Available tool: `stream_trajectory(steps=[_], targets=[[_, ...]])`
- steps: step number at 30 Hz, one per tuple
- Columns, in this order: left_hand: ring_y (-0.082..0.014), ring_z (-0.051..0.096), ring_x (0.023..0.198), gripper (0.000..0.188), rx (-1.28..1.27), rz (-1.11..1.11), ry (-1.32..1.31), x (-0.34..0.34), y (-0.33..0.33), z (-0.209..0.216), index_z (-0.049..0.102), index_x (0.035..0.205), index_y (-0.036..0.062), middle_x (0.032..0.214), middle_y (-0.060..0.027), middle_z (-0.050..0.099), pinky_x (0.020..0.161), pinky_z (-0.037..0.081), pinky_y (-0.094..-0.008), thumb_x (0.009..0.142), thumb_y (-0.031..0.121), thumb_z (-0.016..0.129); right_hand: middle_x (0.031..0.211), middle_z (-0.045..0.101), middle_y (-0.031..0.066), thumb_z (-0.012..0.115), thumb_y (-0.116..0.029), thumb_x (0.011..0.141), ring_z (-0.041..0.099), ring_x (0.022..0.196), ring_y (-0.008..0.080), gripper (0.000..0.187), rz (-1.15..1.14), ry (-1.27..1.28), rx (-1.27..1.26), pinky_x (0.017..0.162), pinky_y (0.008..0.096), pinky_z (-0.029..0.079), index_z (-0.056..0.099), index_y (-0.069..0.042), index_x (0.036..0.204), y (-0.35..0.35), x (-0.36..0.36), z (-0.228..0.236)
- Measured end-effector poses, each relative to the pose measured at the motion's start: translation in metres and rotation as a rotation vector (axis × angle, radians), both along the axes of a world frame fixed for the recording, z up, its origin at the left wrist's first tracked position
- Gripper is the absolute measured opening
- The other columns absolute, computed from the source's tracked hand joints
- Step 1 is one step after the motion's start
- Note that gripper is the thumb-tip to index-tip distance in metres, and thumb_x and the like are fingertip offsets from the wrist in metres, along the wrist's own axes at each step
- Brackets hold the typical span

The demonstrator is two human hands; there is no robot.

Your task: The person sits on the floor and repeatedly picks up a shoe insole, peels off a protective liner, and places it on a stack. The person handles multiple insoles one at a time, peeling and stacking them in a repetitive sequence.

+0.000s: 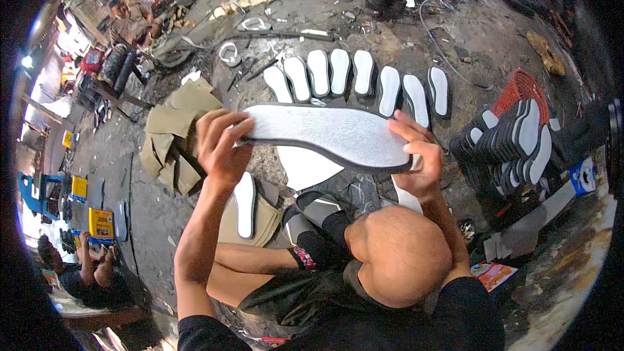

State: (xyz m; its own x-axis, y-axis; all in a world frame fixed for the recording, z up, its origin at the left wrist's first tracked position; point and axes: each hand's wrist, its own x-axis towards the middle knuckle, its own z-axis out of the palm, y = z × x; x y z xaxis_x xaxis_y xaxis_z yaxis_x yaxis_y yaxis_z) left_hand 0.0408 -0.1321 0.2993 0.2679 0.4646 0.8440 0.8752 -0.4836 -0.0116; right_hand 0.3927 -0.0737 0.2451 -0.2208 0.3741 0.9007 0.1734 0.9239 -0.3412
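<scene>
A large shoe sole [325,127] with a white fuzzy face and a black edge is held up sideways in front of me. My left hand [221,142] grips its narrow end, fingers bent round the rim. At the wide end, my right hand [422,156] pinches the edge between thumb and fingers. Below it, a white sheet [309,170] lies partly hidden on the floor. Another white-faced sole [246,207] rests on tan sheets [268,213] near my bent left leg. Beyond the held sole, several similar soles [338,71] are laid out in a curved row.
Stacked soles [520,133] stand at the right beside a red basket [517,91]. Tan sheet pieces [172,133] are heaped at the left. My bare knee [403,253] rises close below my right hand. Two people [133,23] sit farther off on the left.
</scene>
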Motion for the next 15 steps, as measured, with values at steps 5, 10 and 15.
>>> stream_trajectory(steps=[5, 10, 15], targets=[[-0.038, 0.059, 0.114, 0.087, -0.495, 0.206, -0.767, 0.018, 0.055, -0.148, 0.049, 0.145, 0.0061, 0.124, -0.0219, 0.06, 0.093, 0.051, -0.0451, 0.07, 0.018, 0.091, 0.115, 0.072, 0.0154, 0.075, -0.009, 0.089, 0.068, 0.104, 0.0299, 0.037, -0.379, 0.009, -0.35, 0.092, 0.0389, 0.053, 0.061, -0.003, 0.123, 0.015, 0.029, -0.055], [-0.0447, 0.048, 0.125, 0.093, -1.111, 1.079, -0.77, 0.035, 0.016, -0.337, 0.056, 0.134, 0.0012, 0.128, -0.0295, 0.055, 0.1, 0.04, -0.0583, 0.068, 0.061, 0.083, 0.115, 0.067, 0.016, 0.071, -0.006, 0.093, 0.065, 0.101, 0.0204, 0.041, -0.398, 0.388, -0.568, 0.09, 0.0326, 0.052, 0.056, 0.005, 0.129, 0.06, 0.003, -0.087], [-0.0414, 0.047, 0.123, 0.065, -0.745, 1.092, -0.774, 0.082, 0.008, -0.337, 0.06, 0.128, 0.0072, 0.131, -0.0197, 0.052, 0.099, 0.039, -0.0531, 0.075, 0.036, 0.083, 0.115, 0.066, 0.0164, 0.069, -0.005, 0.094, 0.064, 0.102, 0.0215, 0.041, -0.505, 0.303, -0.677, 0.091, 0.0335, 0.051, 0.054, 0.004, 0.132, 0.061, -0.003, -0.119]])
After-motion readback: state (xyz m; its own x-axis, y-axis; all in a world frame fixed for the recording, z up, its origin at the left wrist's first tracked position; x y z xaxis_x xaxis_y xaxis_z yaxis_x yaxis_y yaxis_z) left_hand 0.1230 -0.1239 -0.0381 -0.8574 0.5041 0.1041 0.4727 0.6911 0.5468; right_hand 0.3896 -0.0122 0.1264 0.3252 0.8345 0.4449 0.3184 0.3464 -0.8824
